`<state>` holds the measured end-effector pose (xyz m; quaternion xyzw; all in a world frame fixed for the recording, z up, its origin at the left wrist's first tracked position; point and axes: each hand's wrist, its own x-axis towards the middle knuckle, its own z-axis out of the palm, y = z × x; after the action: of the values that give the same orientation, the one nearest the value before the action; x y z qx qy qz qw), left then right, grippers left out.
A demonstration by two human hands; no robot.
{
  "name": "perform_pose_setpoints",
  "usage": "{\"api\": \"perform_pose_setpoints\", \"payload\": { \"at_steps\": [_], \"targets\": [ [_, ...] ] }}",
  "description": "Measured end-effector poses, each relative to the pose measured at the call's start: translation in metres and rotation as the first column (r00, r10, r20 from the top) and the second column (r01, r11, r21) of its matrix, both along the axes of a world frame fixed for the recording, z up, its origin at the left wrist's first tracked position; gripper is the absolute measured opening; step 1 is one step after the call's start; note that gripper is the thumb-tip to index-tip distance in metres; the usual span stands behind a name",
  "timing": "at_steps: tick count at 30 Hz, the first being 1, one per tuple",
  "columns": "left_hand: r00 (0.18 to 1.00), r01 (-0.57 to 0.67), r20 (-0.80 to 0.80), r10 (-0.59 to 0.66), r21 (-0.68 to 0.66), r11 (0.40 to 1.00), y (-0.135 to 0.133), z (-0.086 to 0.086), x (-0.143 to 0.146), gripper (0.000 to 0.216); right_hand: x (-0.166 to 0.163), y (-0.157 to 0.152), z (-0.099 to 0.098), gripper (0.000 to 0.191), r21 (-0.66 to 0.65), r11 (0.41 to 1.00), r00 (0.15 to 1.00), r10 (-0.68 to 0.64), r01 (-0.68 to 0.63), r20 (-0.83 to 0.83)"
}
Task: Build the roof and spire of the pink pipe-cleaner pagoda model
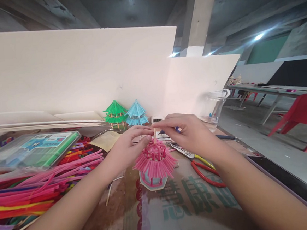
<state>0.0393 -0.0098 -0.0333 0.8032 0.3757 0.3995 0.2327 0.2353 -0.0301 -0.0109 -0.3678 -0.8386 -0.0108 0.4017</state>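
Observation:
A small pink pagoda model made of pipe cleaners stands on a cardboard sheet in front of me. A thin wooden stick rises from its top. My left hand pinches the upper frame of the model beside the stick. My right hand comes in from the right, its fingertips closed on the stick's top. A finished green pagoda and a blue one stand side by side at the back, against a white board.
A heap of coloured pipe cleaners lies at the left under a clear plastic box. Red-handled pliers rest right of the model. A glass jar stands behind, a dark phone at the right edge, red chairs beyond.

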Motion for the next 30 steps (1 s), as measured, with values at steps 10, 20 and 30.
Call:
{"api": "perform_pose_setpoints", "payload": {
  "at_steps": [10,20,30],
  "targets": [
    [0.998,0.008,-0.058,-0.013,-0.090,0.996,-0.003,0.004,0.000,0.037,0.002,-0.002,0.001,0.032,-0.037,0.999,0.999,-0.037,0.036,-0.026],
    [0.986,0.067,-0.141,-0.087,-0.144,0.987,0.000,0.005,-0.004,0.045,0.003,-0.004,0.004,0.031,-0.069,0.993,0.995,-0.098,0.096,-0.022],
    [0.948,0.027,-0.308,-0.077,-0.163,0.986,0.000,0.009,-0.009,0.054,0.012,-0.006,0.008,0.028,-0.045,0.989,0.987,-0.143,0.140,-0.074]
  ]
}}
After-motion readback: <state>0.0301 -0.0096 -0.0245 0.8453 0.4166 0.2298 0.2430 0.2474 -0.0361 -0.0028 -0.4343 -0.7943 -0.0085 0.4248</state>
